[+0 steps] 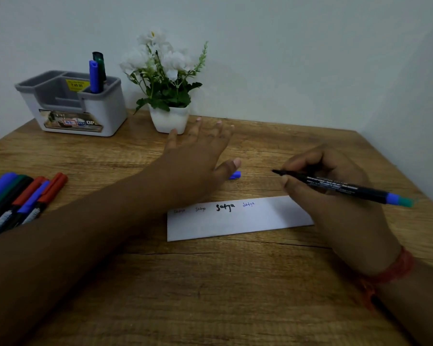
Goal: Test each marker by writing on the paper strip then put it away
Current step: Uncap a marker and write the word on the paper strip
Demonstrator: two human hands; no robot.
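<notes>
On the paper strip [235, 221] "Satya" repeats four times; right hand [335, 193] grips an uncapped marker [340, 186], left hand [198, 156] lies released.

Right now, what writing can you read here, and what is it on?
"Satya", four times: paper strip.
"OP", cut off: label on the organiser.
"42": same label.
"49.00": yellow sticker inside the organiser.
Print on the marker in the right hand: too blurred.
</notes>
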